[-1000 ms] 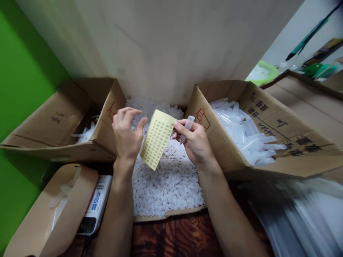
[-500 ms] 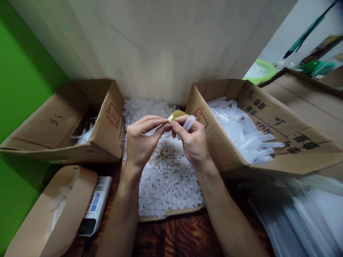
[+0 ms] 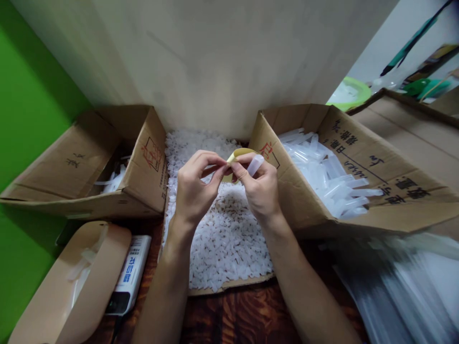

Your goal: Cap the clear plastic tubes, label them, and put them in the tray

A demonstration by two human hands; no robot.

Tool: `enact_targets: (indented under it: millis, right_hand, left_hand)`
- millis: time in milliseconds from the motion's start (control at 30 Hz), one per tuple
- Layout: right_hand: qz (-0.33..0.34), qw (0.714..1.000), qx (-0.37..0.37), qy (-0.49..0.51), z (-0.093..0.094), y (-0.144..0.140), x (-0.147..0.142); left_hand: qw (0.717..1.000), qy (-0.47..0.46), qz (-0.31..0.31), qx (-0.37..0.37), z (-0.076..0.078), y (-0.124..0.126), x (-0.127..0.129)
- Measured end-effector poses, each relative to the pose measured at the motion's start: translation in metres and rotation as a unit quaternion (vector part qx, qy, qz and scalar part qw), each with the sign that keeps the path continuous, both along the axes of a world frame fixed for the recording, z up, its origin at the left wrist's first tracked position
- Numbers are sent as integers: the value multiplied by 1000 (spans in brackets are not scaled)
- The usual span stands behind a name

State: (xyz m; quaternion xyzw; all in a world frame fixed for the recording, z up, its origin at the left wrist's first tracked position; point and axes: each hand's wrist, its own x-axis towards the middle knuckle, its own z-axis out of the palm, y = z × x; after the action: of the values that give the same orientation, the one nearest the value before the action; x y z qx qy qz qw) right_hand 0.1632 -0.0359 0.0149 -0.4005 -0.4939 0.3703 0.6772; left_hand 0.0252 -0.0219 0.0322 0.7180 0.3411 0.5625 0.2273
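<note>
The right hand (image 3: 260, 188) grips a clear plastic tube (image 3: 255, 165) between the fingers, above the middle tray of small white pellets (image 3: 224, 239). The long axis of the tube runs diagonally: its upper end points up and to the right, toward the cardboard box of tubes (image 3: 358, 162) on the right; its lower end is hidden inside the hand. The same hand pinches a yellow sticker sheet (image 3: 239, 154), which is curled over the fingertips so that only a narrow arc shows. The left hand (image 3: 195, 188) meets the right at the fingertips, thumb and forefinger closed in a pinch at the edge of the sheet; what they hold cannot be resolved. Compared with one second ago, the sheet no longer hangs flat and open between the hands but is bent over, and the left hand has closed from spread fingers into a pinch against the right. Over the last half second both hands have risen slightly, and the tube keeps the same tilt. A second cardboard box (image 3: 107, 157) stands on the left, and a tape dispenser (image 3: 71, 282) lies at the lower left.
</note>
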Motion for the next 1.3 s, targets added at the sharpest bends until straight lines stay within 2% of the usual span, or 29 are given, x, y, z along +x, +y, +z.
enact_targets:
  millis: [167, 367, 567, 833, 933, 1133, 1300]
  right_hand:
    - [-3, 1000, -1, -23, 3, -1, 1]
    - [15, 1000, -3, 21, 6, -2, -2]
    - [5, 1000, -13, 26, 5, -1, -3]
    - [7, 999, -21, 25, 5, 0, -4]
    - [13, 998, -16, 57, 4, 0, -4]
    - [25, 995, -23, 98, 2, 0, -5]
    - [23, 997, -34, 61, 2, -1, -3]
  left_hand:
    - [1000, 0, 9, -9, 1, -1, -1]
    - [1000, 25, 3, 7, 3, -1, -2]
    - [998, 62, -17, 16, 2, 1, -4]
    - [999, 40, -31, 2, 1, 3, -7]
    - [999, 41, -22, 28, 1, 3, -7]
    - [980, 119, 54, 149, 2, 3, -7]
    - [972, 151, 60, 167, -2, 3, -7]
